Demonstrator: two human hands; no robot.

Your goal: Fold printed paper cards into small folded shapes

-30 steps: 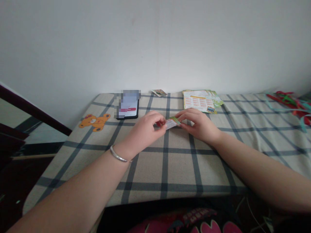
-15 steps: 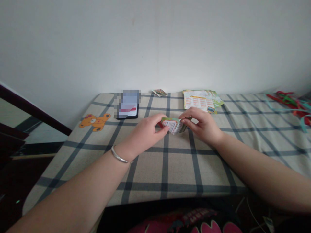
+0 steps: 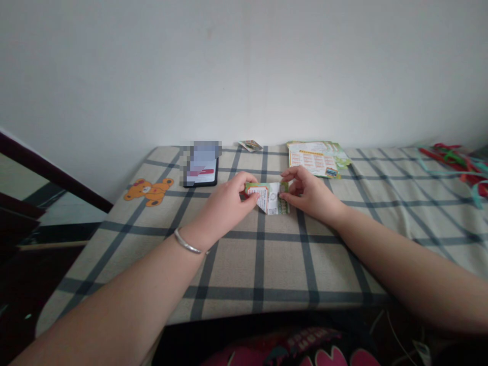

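Between my hands is a folded sheet of printed paper, white and green with a red-bordered text panel and a slanted lower left edge. My left hand, a silver bangle on its wrist, pinches the paper's left end between thumb and fingers. At the other end, my right hand has its thumb on the near face and its fingers curled at the top edge. The paper is held just above the checked tablecloth, its face turned toward me. Parts of both ends are hidden by my fingers.
By the wall lies a stack of printed sheets. A small folded paper piece sits left of it. A phone, partly blurred, lies near a bear-shaped cutout. Red and green ribbons are at the far right.
The folded paper has opened flatter and turned its face toward me. My left hand has shifted slightly left; my right thumb has moved down onto the paper's right part.
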